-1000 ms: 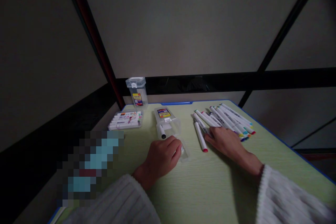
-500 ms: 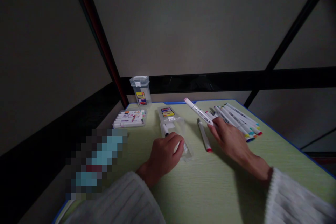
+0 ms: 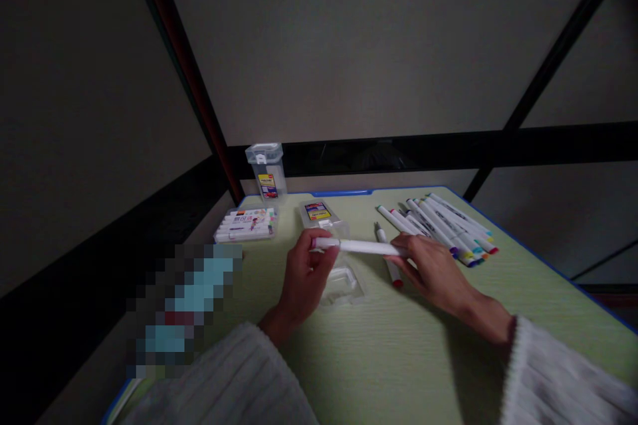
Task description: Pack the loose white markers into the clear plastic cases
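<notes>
A white marker [image 3: 366, 248] is held level between both hands, above the table. My left hand [image 3: 305, 279] pinches its pinkish capped end between thumb and fingers. My right hand [image 3: 432, 271] grips the opposite end, hiding that tip. Below and behind my left hand lies an open clear plastic case [image 3: 343, 289], its hinged lid with a yellow and red label [image 3: 318, 211] pointing away from me. Beside the case, partly under the held marker, rests an uncapped marker [image 3: 393, 272] with a dark tip and a red end. My fingers cover part of the case.
Several white markers with coloured ends [image 3: 443, 226] lie in a loose pile at the right. At the back left stands a tall clear lidded box [image 3: 269, 176], with a flat pack of markers [image 3: 246, 226] in front. The pale green table [image 3: 379, 358] has a blue edge.
My right hand has swung the marker from a slant to level, toward the left. My left hand has risen from the case and taken hold of the marker's pink end.
</notes>
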{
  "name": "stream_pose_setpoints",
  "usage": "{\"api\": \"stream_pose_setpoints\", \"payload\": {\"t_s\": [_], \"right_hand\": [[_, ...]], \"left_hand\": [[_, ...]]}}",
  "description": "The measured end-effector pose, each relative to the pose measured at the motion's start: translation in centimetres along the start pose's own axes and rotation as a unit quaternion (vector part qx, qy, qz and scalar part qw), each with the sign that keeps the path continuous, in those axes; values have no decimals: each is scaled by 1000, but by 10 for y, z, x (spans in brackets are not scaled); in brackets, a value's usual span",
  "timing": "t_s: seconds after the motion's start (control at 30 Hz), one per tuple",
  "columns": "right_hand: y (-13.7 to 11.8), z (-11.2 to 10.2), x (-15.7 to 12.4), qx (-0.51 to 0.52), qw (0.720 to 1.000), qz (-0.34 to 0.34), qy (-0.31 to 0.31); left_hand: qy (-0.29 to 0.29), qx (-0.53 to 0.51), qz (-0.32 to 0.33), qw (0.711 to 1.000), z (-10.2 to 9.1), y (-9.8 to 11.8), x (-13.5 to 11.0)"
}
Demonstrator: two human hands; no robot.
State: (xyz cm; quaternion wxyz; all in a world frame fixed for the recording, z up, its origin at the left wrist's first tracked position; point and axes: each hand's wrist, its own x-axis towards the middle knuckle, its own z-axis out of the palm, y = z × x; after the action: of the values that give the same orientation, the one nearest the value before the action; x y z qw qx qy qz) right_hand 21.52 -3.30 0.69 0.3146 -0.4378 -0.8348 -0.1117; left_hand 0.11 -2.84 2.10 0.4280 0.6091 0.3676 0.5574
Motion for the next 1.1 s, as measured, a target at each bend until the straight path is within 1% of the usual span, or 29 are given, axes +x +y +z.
{"api": "stream_pose_setpoints", "payload": {"t_s": [0.07, 0.17, 0.3, 0.4, 0.67, 0.87, 1.1], "right_hand": [[-1, 0, 0, 5, 1000, -5, 8], [-2, 0, -1, 21, 1000, 6, 20], [-4, 0, -1, 53, 998, 21, 26], [-6, 0, 0, 63, 997, 20, 31], [-9, -2, 1, 58, 998, 0, 18], [-10, -3, 1, 46, 999, -12, 19], [-13, -6, 3, 41, 999, -25, 14]], "left_hand": [[7, -4, -3, 1000, -1, -2, 1], [27, -7, -1, 1000, -1, -4, 3], [41, -18, -10, 999, 0, -1, 4], [53, -33, -21, 998, -1, 2, 4], [70, -51, -21, 996, -3, 4, 4], [74, -64, -25, 995, -2, 4, 5], [66, -44, -12, 997, -3, 2, 6]]}}
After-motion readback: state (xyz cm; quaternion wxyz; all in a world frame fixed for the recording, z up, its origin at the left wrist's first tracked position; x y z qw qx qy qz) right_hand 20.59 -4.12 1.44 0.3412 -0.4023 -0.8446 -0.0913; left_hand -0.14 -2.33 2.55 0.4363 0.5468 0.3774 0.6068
